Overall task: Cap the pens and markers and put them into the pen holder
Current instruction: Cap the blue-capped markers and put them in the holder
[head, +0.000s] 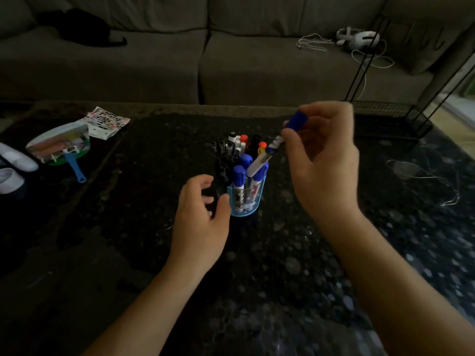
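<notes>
I can read no text anywhere. The marker [272,150] at centre frame carries dark print on its white barrel, but it is too blurred to make out. The printed sheet [108,122] and the fan [60,143] at upper left show only coloured patches, with no letters I can resolve.

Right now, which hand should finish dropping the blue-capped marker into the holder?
Right. The right hand already pinches the blue-capped marker near its cap, its lower end angled into the pen holder. The left hand is open and empty beside the holder, better placed to steady it.
</notes>
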